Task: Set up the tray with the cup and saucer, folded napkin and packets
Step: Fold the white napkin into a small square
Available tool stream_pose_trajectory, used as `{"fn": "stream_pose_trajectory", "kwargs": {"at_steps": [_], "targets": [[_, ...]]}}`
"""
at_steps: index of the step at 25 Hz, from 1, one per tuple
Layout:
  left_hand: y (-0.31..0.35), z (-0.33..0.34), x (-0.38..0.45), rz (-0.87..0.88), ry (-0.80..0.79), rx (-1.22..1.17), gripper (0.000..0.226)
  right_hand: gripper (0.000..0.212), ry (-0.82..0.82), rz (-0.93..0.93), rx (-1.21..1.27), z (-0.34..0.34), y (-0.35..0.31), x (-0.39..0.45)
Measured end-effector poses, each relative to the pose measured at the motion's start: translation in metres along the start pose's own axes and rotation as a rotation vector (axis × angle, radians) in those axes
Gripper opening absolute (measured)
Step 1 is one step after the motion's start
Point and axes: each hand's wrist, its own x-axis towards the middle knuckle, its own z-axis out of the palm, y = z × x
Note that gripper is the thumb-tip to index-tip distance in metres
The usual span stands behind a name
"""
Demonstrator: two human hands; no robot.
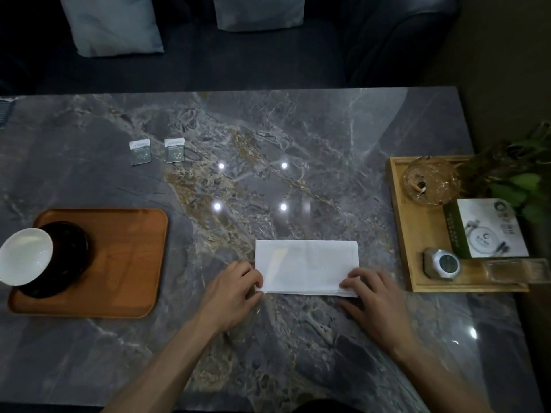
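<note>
A white napkin [304, 265] lies folded into a long rectangle on the marble table, near the front middle. My left hand [235, 286] pinches its near left corner. My right hand [368, 289] pinches its near right corner, fingers over the stacked edges. At the left stands an orange-brown tray [131, 257] holding a dark saucer [70, 257] with a white cup [25, 256] on it. Two small dark packets [140, 152] [175, 149] lie side by side on the table at the far left.
A light wooden tray [417, 242] at the right holds a glass ashtray [429, 181], a white-and-green box [489, 229], a silver round object [442, 263] and a clear holder. A green plant [518, 177] overhangs it. A dark sofa with cushions [110, 22] stands behind the table.
</note>
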Motion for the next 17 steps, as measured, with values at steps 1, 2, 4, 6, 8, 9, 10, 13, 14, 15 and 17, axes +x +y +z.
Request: {"fn": "stream_pose_trajectory", "kwargs": {"at_steps": [1,2,4,6,8,9,10,13,14,15,17], "targets": [[0.0,0.0,0.0,0.001,0.01,-0.001,0.013,0.037,0.007,0.004,-0.007,0.002,-0.001,-0.003],[0.0,-0.001,0.0,0.005,0.024,0.002,0.013,0.037,0.019,0.011,-0.013,0.004,-0.003,-0.004],[0.004,-0.003,0.003,0.029,0.091,0.036,0.016,0.034,0.07,0.033,-0.01,0.005,-0.008,-0.002],[0.015,-0.001,0.011,0.066,0.225,0.071,0.018,0.032,0.151,0.063,0.014,0.006,-0.02,0.008],[0.032,0.003,0.024,0.092,0.339,0.047,0.021,0.036,0.197,0.066,0.017,0.009,-0.037,0.023],[0.042,0.007,0.032,0.093,0.358,0.034,0.025,0.039,0.192,0.058,-0.003,0.012,-0.045,0.032],[0.052,0.012,0.039,0.087,0.348,0.04,0.031,0.042,0.164,0.05,-0.039,0.014,-0.052,0.042],[0.072,0.03,0.05,0.06,0.248,0.099,0.045,0.054,0.029,0.037,-0.195,0.024,-0.058,0.06],[0.074,0.035,0.051,0.048,0.22,0.112,0.047,0.056,0.001,0.034,-0.226,0.028,-0.056,0.06],[0.073,0.039,0.05,0.037,0.197,0.127,0.049,0.057,-0.015,0.032,-0.238,0.033,-0.054,0.059],[0.069,0.046,0.049,0.022,0.15,0.16,0.051,0.057,-0.029,0.035,-0.233,0.04,-0.05,0.057]]}}
